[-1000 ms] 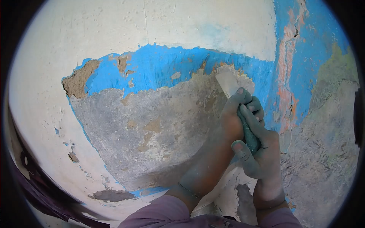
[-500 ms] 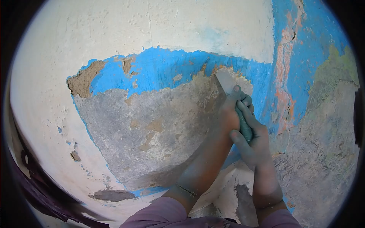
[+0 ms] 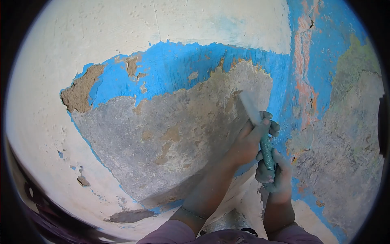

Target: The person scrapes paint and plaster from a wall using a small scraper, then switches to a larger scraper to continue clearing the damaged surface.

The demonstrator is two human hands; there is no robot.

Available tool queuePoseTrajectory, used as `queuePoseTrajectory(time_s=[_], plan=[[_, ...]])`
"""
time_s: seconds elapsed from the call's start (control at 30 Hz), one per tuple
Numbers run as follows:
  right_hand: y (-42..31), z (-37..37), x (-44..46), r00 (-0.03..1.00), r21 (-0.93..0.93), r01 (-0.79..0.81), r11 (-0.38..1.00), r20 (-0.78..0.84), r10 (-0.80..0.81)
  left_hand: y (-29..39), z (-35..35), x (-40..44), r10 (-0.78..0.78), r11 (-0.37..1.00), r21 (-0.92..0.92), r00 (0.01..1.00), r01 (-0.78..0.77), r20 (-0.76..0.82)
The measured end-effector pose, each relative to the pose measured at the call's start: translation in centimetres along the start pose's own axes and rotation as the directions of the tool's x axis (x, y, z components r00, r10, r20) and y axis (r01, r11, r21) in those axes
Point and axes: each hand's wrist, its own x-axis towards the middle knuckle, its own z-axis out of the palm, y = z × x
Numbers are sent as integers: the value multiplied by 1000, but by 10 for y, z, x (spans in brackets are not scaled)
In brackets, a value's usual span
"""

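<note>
A scraper with a flat metal blade (image 3: 249, 106) and a speckled green handle (image 3: 266, 151) slants up and left before the wall. My left hand (image 3: 260, 131) is closed around the place where blade and handle meet. Lower down, my right hand (image 3: 276, 173) wraps the handle's bottom end. The blade, slightly blurred, lies over the bare grey patch (image 3: 183, 138); whether its edge touches the surface I cannot tell. Above this patch runs a band of blue paint (image 3: 170, 69) with a ragged lower border. Grey-green dust coats both hands.
Cream-coloured wall (image 3: 109, 28) surrounds the patch above and to the left. On the right, blue paint with a cracked pinkish strip (image 3: 302, 69) meets rough grey plaster (image 3: 341, 138). A brown chipped hollow (image 3: 83, 89) marks the patch's left corner. Dark purple fabric (image 3: 53, 221) hangs at lower left.
Both hands and the scraper have moved down and slightly right, away from the blue border. My right hand has shifted lower on the handle. The camera view has shifted slightly.
</note>
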Motion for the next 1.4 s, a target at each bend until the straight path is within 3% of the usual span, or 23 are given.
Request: queuePoseTrajectory(time_s=[0.03,0.1,0.13,0.2,0.27,0.33,0.37,0.43,0.53,0.57,0.63,0.67,0.73,0.77,0.8,0.87,0.97,1.03,1.1,1.17,1.2,1.27,1.4], plan=[[3,3,2,1000,-2,8,1000,-7,-8,3,-4,-2,-5,1000,-4,1000,5,10],[11,10,4,984,-332,132,934,-67,-164,9,-8,-8,-116,987,-109,993,119,31],[14,15,3,982,-334,134,933,-79,-169,9,-10,-7,-125,985,-114,991,128,39],[17,23,-1,889,-685,262,680,-102,-446,9,-14,-4,-70,997,16,997,70,13],[19,27,-4,877,-712,313,629,-38,-480,12,-4,-7,-133,991,-21,991,133,2],[21,38,3,741,-734,465,496,15,-672,15,5,-3,-180,983,-43,984,180,-4],[17,39,6,737,-728,474,495,22,-675,14,9,0,-117,991,-66,993,118,27],[7,41,11,705,-782,539,314,214,-676,14,13,3,-43,994,-96,998,47,46],[-7,50,11,747,-834,467,294,194,-636,21,20,9,13,969,-246,1000,-18,-22],[-14,51,12,744,-826,480,296,204,-636,22,20,6,25,952,-305,999,-10,43],[-24,48,16,671,-865,499,-59,429,-605,26,12,12,46,936,-352,994,-6,104],[-24,49,28,666,-856,513,-61,442,-601,27,3,21,71,924,-380,996,-47,51],[-14,51,50,858,-833,373,410,141,-494,29,2,28,87,909,-408,996,-89,-23],[-15,46,50,872,-783,378,494,122,-474,32,6,31,72,921,-379,995,-93,-70],[-20,45,49,872,-779,387,493,134,-472,37,13,34,68,931,-350,991,-103,-112],[-27,45,41,707,-753,602,266,348,-615,33,21,26,7,918,-393,991,-60,-136],[-27,42,41,807,-850,463,251,288,-516,25,20,28,26,848,-526,996,-64,-80],[-29,45,41,806,-856,447,258,261,-531,28,15,35,118,808,-576,992,-123,-47],[-33,49,33,804,-862,432,265,235,-546,25,25,29,53,819,-569,997,-75,-56],[-38,55,23,722,-871,485,80,347,-599,26,26,29,10,827,-561,998,-40,-56],[-37,54,28,719,-870,487,75,351,-600,26,22,30,58,799,-595,996,-83,-61],[-34,50,38,830,-912,365,187,228,-509,24,20,29,91,766,-632,993,-116,-71],[-37,56,31,778,-893,420,162,263,-570,27,31,24,72,786,-613,997,-75,-30]])
